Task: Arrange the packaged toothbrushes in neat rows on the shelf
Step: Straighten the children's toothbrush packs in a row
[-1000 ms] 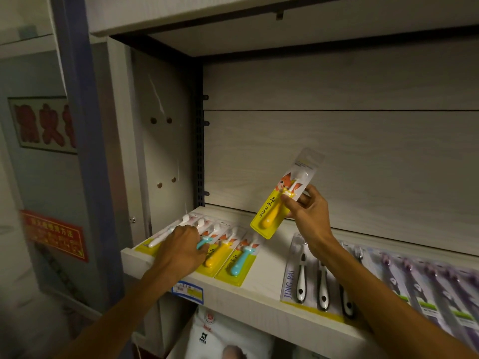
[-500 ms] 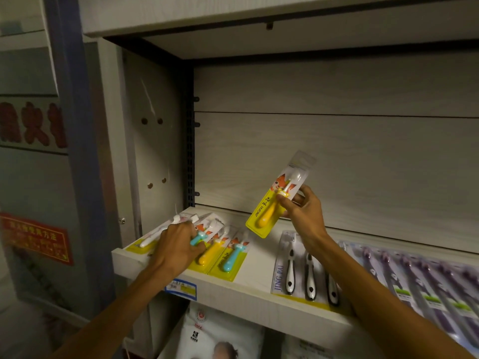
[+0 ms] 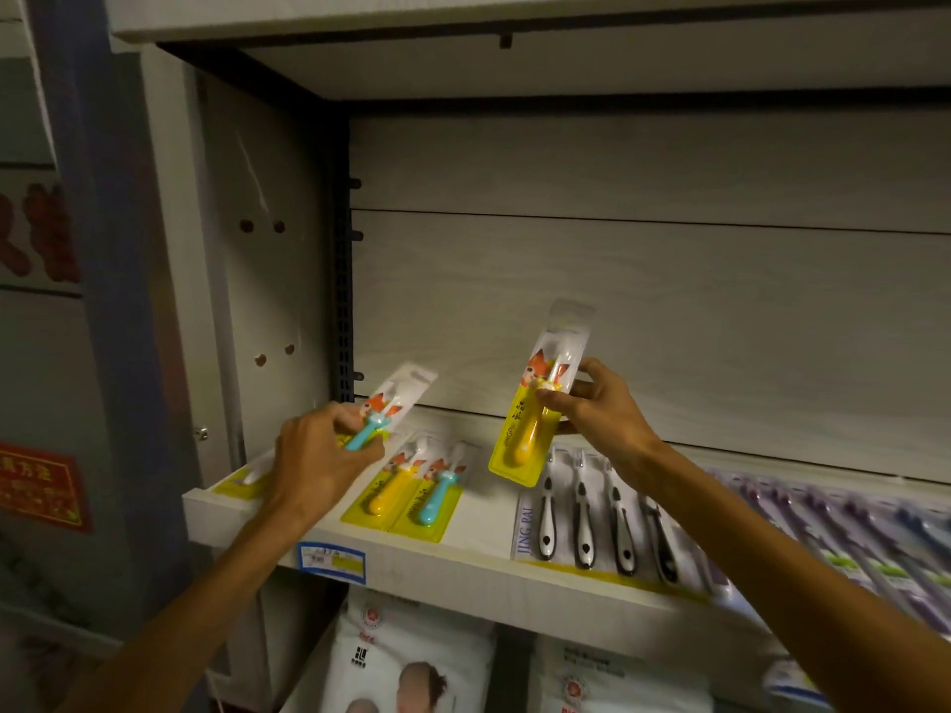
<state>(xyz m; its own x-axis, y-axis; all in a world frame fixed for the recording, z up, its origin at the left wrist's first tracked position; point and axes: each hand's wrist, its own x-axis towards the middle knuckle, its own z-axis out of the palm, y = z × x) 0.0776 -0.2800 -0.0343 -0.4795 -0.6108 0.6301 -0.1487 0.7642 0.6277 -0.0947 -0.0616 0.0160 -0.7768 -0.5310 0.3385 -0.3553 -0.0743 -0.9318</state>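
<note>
My right hand [image 3: 597, 411] grips a yellow children's toothbrush pack [image 3: 540, 403], held tilted above the white shelf [image 3: 463, 560]. A blue children's toothbrush pack [image 3: 383, 411] is lifted off the shelf's left end in the grip of my left hand [image 3: 319, 455]. Flat on the shelf between my hands lie a yellow pack [image 3: 386, 494] and a blue pack [image 3: 435, 496] side by side. Another pack [image 3: 239, 481] peeks out at the far left, mostly hidden by my left hand.
A multi-pack of black-and-white toothbrushes [image 3: 592, 517] lies right of the gap, then a row of purple toothbrush packs [image 3: 844, 532]. A price label [image 3: 332, 558] sits on the shelf's front edge. White bagged goods [image 3: 406, 656] fill the shelf below. An upper shelf overhangs.
My left hand, which rested on the packs at the shelf's left, has picked up a blue pack and raised it. My right hand still holds the yellow pack, now more upright.
</note>
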